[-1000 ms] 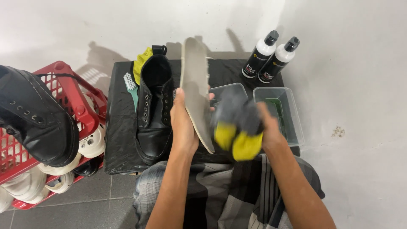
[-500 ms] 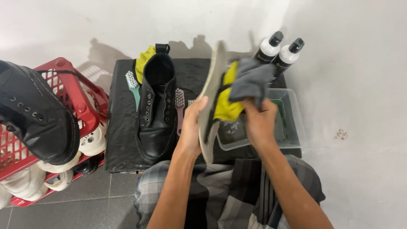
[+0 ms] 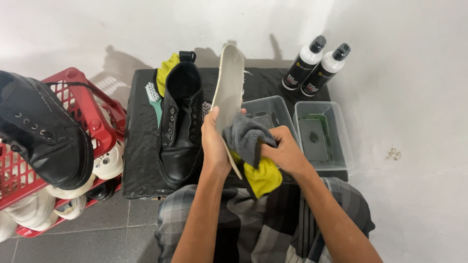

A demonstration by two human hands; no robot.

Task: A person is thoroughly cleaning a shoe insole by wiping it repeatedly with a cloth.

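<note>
The insole (image 3: pixel 230 87) is gripped upright in the left hand (image 3: pixel 214 141); the grey-yellow cloth (image 3: pixel 251 151), clenched in the right hand (image 3: pixel 285 153), should be pressed flat against it.

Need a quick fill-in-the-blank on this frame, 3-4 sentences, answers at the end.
1. The left hand holds a pale ____ upright.
2. The right hand presses a grey and ____ cloth against it.
3. The black boot stands on the black mat, beside a brush with a ____ handle.
4. Two bottles with ____ caps stand behind the clear tubs.

Missing words: insole; yellow; green; black
</note>
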